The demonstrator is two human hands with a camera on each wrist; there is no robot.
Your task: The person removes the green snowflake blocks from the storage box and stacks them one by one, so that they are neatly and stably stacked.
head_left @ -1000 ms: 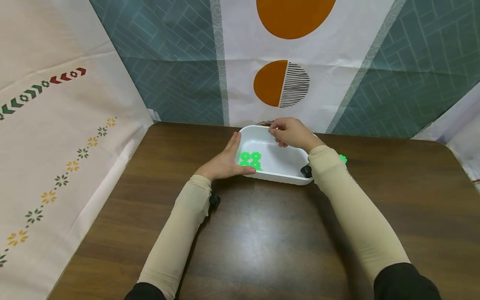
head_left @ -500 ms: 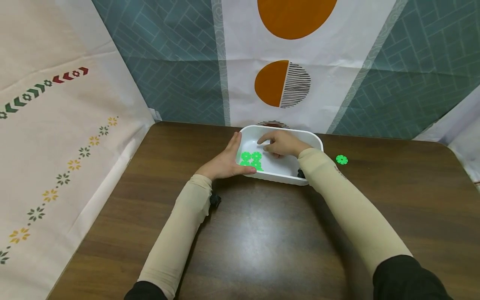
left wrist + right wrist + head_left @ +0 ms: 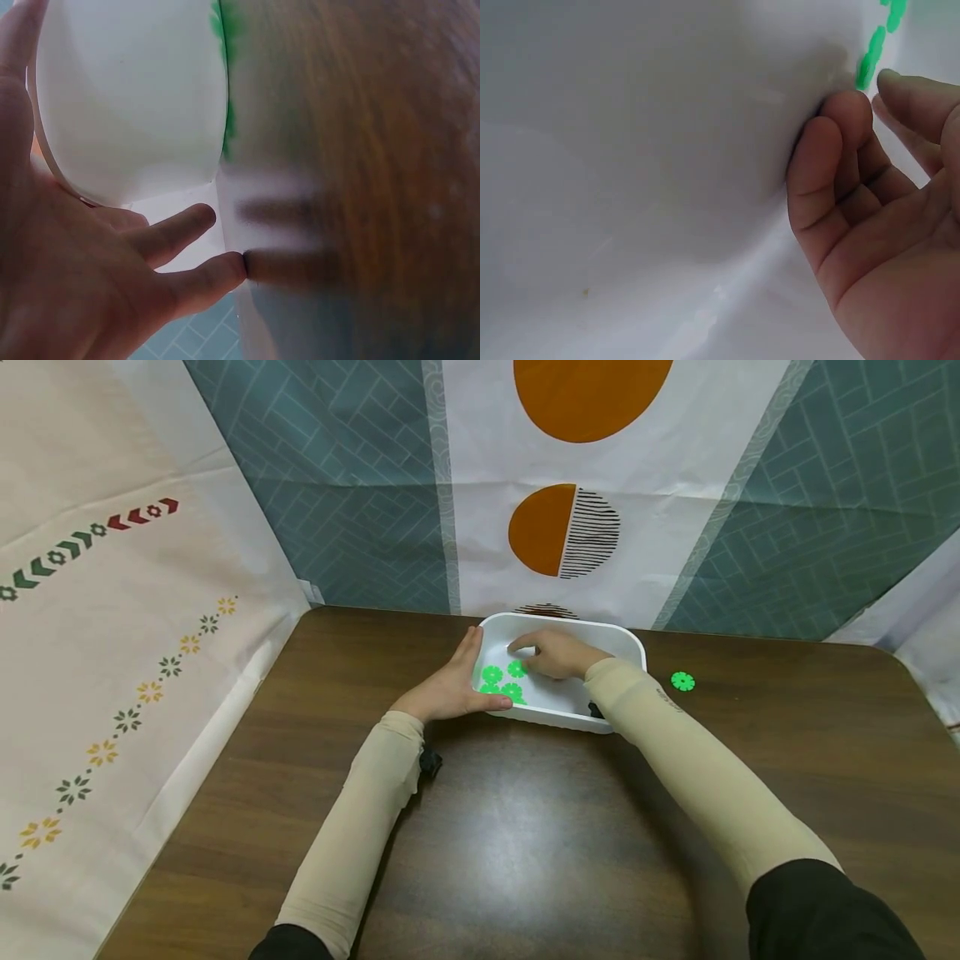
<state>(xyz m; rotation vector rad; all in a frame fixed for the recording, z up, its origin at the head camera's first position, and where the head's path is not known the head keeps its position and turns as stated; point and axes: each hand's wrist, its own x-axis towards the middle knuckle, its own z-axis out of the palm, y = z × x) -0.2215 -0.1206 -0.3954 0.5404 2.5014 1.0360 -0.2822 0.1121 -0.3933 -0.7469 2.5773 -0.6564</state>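
Observation:
A white rectangular tray stands near the table's back edge. Several green scalloped discs lie in its left part. My left hand spans the tray's left end, thumb along the front rim and straight fingers against the outside; its spread fingers show in the left wrist view. Inside the tray is my right hand, index finger stretched left and thumb right at one disc. The right wrist view shows other fingers curled close over the white tray floor, with green discs just beyond the fingertips.
One more green disc lies on the brown wooden table, to the right of the tray. Behind the table hangs a patterned cloth, and a cream cloth drapes along the left side.
My right hand has come down from above the back rim into the tray and moved left to the discs. One disc has shifted slightly right. The left hand stays put.

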